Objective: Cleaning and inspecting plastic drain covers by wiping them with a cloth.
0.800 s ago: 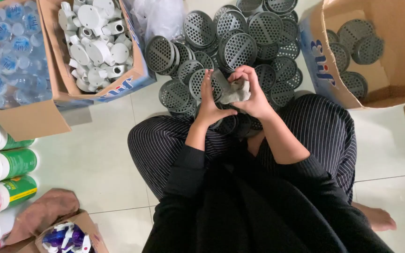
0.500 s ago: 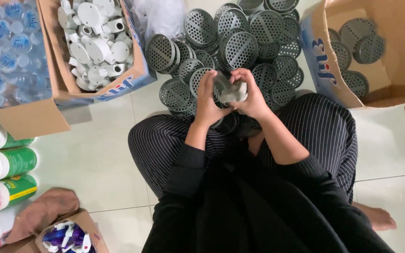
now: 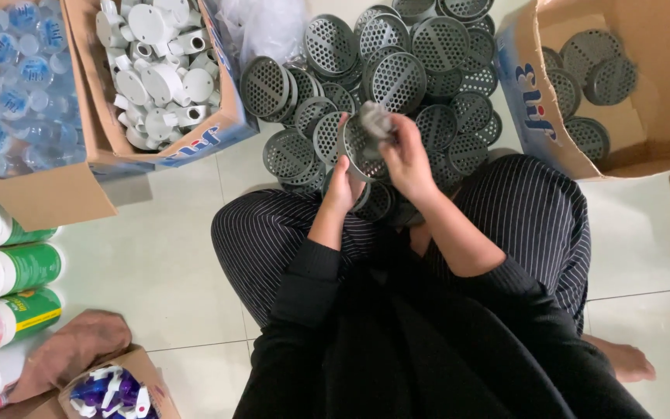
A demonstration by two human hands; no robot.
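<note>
left hand grips round grey perforated metal strainer; right hand pinches grey cloth on it; white tiled floor below

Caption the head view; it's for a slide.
Seated person's left hand holds a grey perforated cap, right hand at its top, heap of caps ahead.

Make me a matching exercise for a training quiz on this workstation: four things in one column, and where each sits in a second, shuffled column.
Things:
1. grey perforated disc
2. white plastic fittings
3. green spray cans
4. blue-capped bottles

Places:
A. lying on the floor at the left edge
B. in the far-left carton
C. held between the left hand and right hand
D. in the carton just left of the disc pile

Pairs: 1-C, 2-D, 3-A, 4-B
</note>
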